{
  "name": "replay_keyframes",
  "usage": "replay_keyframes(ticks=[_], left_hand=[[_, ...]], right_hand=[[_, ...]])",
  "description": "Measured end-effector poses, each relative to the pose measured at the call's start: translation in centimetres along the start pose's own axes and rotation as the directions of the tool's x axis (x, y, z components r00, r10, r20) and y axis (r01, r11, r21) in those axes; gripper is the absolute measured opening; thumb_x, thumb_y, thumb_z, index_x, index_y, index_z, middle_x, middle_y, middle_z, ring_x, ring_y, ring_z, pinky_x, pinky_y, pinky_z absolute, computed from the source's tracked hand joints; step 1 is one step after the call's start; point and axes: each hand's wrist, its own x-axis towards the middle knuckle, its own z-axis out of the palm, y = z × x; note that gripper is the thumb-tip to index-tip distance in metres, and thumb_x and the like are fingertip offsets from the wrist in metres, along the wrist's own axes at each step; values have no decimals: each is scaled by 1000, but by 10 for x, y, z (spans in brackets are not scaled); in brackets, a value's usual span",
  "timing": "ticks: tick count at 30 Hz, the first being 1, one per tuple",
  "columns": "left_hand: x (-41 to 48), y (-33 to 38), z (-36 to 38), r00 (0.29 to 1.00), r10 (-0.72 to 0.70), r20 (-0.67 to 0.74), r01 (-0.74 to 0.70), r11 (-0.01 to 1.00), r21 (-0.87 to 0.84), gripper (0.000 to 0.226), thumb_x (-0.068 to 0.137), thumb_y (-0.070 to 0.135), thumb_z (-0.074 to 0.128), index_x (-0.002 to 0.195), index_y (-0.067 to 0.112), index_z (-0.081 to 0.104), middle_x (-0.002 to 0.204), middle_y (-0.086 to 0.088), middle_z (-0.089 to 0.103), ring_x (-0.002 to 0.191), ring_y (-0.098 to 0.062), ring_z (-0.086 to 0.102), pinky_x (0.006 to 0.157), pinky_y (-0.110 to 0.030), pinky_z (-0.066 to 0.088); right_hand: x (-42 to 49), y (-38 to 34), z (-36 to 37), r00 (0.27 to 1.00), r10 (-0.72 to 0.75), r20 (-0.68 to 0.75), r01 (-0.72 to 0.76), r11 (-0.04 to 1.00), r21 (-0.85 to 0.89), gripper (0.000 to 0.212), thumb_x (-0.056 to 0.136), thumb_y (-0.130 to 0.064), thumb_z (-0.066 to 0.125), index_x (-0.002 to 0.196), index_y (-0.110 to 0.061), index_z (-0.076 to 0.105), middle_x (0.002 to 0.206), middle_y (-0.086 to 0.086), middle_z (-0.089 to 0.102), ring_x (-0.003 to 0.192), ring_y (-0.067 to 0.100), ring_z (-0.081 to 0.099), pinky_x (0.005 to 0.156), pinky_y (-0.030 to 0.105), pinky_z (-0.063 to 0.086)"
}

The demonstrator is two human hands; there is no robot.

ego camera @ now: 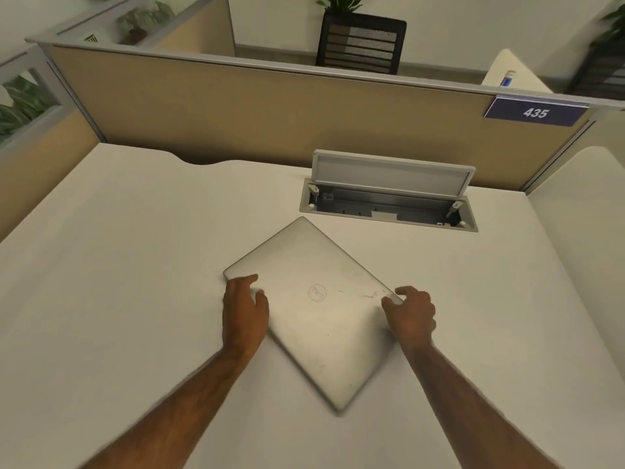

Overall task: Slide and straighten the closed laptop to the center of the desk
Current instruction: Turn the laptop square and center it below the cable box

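Note:
A closed silver laptop (314,309) lies flat on the white desk (118,265), turned about 45 degrees so one corner points at me and another at the cable box. My left hand (244,308) grips its left corner, thumb on the lid and fingers along the edge. My right hand (411,313) holds the right corner, fingers curled over the edge. The near corner looks blurred.
An open cable box (389,204) with a raised grey lid is sunk into the desk just behind the laptop. A tan partition (270,110) with a blue sign "435" (536,112) borders the desk's far edge. A black chair (362,42) stands beyond.

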Motion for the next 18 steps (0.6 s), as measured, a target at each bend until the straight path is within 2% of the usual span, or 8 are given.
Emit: replay_keyframes(ticks=[4, 8, 9, 12, 16, 18], left_hand=[[39, 11, 6, 987, 1, 161, -22, 991, 130, 33, 95, 22, 56, 126, 11, 61, 135, -8, 55, 124, -30, 53, 104, -41, 45], [72, 22, 17, 962, -49, 269, -50, 937, 346, 46, 96, 34, 54, 135, 9, 53, 142, -13, 47, 132, -34, 45, 109, -43, 40], [78, 23, 20, 960, -49, 276, -69, 913, 401, 48, 96, 36, 53, 135, 8, 52, 142, -14, 46, 132, -34, 44, 108, -43, 40], [90, 24, 27, 961, -30, 275, -114, 862, 494, 49, 96, 37, 52, 134, 6, 51, 141, -16, 46, 130, -36, 45, 107, -43, 39], [102, 20, 31, 960, -30, 277, -127, 839, 530, 50, 95, 36, 53, 136, 7, 48, 139, -17, 49, 128, -38, 48, 104, -44, 39], [107, 19, 32, 960, -70, 271, -83, 854, 514, 52, 95, 38, 52, 138, 9, 46, 140, -16, 48, 129, -38, 47, 103, -46, 39]], right_hand=[[-23, 22, 0, 998, 69, -16, -67, 993, 96, 55, 87, -27, 70, 138, -10, 59, 137, 19, 51, 123, 42, 55, 97, 45, 49], [-44, 27, 7, 986, 162, 39, -166, 965, 204, 62, 86, -30, 74, 137, -4, 51, 135, 21, 50, 97, 34, 56, 84, 37, 47], [-48, 27, 8, 981, 183, 60, -192, 952, 238, 61, 85, -30, 74, 134, -3, 51, 131, 20, 53, 94, 33, 57, 84, 38, 51], [-56, 27, 10, 954, 262, 145, -296, 891, 345, 56, 82, -30, 76, 122, 0, 52, 118, 19, 61, 97, 39, 67, 84, 56, 61], [-64, 30, 13, 917, 315, 246, -393, 823, 410, 52, 83, -27, 77, 118, 3, 54, 111, 21, 66, 84, 34, 67, 68, 48, 64], [-66, 31, 15, 909, 326, 259, -412, 797, 442, 53, 83, -29, 79, 118, 3, 55, 112, 20, 66, 85, 33, 65, 66, 44, 61]])
